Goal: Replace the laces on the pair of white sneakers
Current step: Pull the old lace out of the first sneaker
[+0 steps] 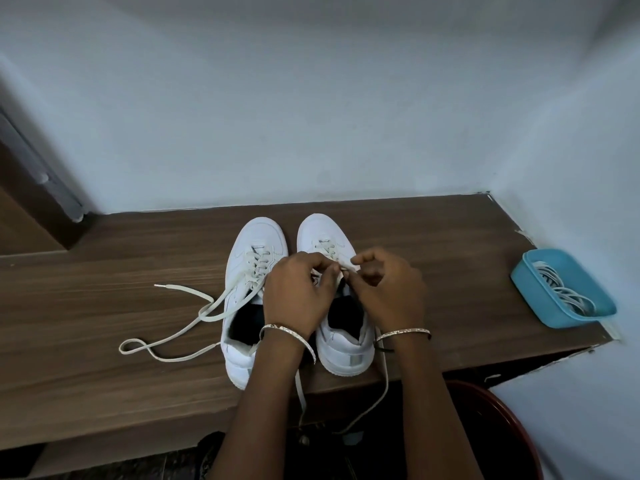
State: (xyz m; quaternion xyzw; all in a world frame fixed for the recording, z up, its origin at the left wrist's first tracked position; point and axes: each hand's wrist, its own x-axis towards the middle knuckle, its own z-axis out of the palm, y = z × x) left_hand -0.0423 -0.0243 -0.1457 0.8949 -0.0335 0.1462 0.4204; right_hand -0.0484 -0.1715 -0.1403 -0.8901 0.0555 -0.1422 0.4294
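Two white sneakers stand side by side on a brown wooden shelf, toes toward the wall. The left sneaker has a loose cream lace trailing over the wood to its left. My left hand and my right hand meet above the tongue of the right sneaker. Each hand pinches that shoe's lace near the upper eyelets. The lace's two free ends hang down over the shelf's front edge. My hands hide the middle eyelets.
A blue plastic tub holding white laces sits at the shelf's right end by the wall. A dark red round rim shows below on the right. Pale walls close the back and right sides.
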